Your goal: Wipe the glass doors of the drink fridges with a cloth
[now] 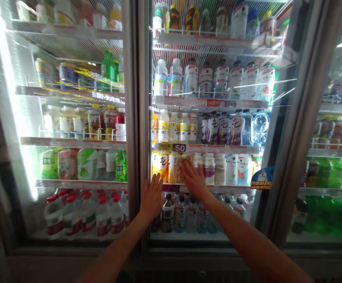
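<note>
My left hand [152, 199] is open, its fingers stretched upward and close together. It lies at the left edge of the middle glass door, beside the dark metal door frame [141, 118]. To its right, my right hand [193, 179] is open with fingers spread, at the same door; a faint reflection shows by its fingertips. Neither hand holds anything. Behind my hands, orange-labelled bottles [160, 167] and a purple-labelled bottle [209, 169] stand on a shelf. Below them is a dark-capped tea bottle [168, 214]. Whether both palms press on the glass I cannot tell.
Lit drink coolers fill the view. Red-capped water bottles [87, 212] stand low in the left cooler. Dark purple bottles [224, 127] sit on a middle shelf. A blue sticker [262, 179] is at the right side of the door. Another metal frame [302, 125] rises further right.
</note>
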The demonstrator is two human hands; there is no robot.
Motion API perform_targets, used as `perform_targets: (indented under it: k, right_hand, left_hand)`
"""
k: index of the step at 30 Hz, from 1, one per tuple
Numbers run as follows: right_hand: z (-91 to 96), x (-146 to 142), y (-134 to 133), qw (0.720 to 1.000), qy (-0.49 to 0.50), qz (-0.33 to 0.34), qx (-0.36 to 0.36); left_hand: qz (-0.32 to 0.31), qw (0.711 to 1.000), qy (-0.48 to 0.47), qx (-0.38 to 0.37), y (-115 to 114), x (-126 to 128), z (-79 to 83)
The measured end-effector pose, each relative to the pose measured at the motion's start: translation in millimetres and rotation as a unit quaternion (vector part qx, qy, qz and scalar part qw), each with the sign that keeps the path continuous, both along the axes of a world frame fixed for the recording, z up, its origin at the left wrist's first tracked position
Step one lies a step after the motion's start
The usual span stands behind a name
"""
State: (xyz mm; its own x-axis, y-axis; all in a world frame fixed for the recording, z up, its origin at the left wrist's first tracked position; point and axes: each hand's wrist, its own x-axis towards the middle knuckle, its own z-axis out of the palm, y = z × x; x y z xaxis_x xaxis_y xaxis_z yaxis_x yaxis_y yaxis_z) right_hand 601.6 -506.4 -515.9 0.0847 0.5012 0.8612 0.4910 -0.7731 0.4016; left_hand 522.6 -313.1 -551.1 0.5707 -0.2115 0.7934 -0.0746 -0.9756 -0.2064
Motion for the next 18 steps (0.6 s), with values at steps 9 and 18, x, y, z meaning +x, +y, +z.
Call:
perform_targets:
  k: [9, 18]
  right_hand:
    - [-52.5, -9.0, 19.8, 0.985, 0.007, 0.057, -0.162]
    - [-28.8, -5.7, 7.5, 0.998, -0.044, 0.001, -0.047]
  left_hand:
    - [0.007, 1.000, -0.007, 0.001, 11.7, -5.4, 0.4]
    - [0.000, 1.000, -0.027, 0.012, -4.8, 2.0, 10.0]
